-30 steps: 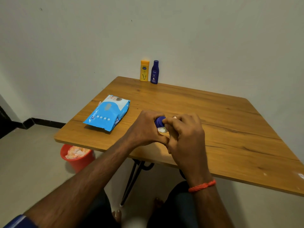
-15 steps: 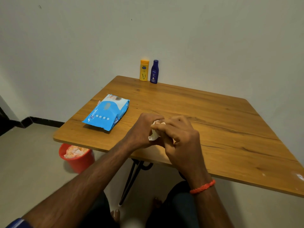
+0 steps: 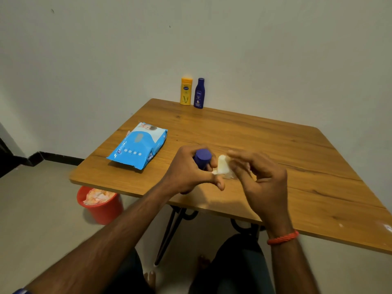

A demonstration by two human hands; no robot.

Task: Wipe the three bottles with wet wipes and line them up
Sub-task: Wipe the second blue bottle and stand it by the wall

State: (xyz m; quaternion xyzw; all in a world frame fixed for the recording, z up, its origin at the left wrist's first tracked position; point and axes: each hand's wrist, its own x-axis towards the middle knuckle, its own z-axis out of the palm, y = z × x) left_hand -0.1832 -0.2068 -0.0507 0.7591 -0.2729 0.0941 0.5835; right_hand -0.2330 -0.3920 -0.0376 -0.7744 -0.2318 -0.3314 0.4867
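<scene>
My left hand (image 3: 188,172) is wrapped around a small bottle with a dark blue cap (image 3: 203,157); only the cap and a bit of the neck show. Just to its right, my right hand (image 3: 259,177) pinches a crumpled white wet wipe (image 3: 223,166), a little apart from the cap. Both hands hover over the near part of the wooden table (image 3: 254,141). A yellow bottle (image 3: 186,91) and a dark blue bottle (image 3: 199,93) stand upright side by side at the table's far edge against the wall.
A blue wet wipes pack (image 3: 137,145) lies on the table's left side. A red bin (image 3: 101,205) with used wipes stands on the floor under the left corner. The wall is close behind the table. My knees are beneath the near edge.
My right hand has pulled the wipe off to the right, uncovering the blue cap that it was rubbing. My left hand still grips the bottle.
</scene>
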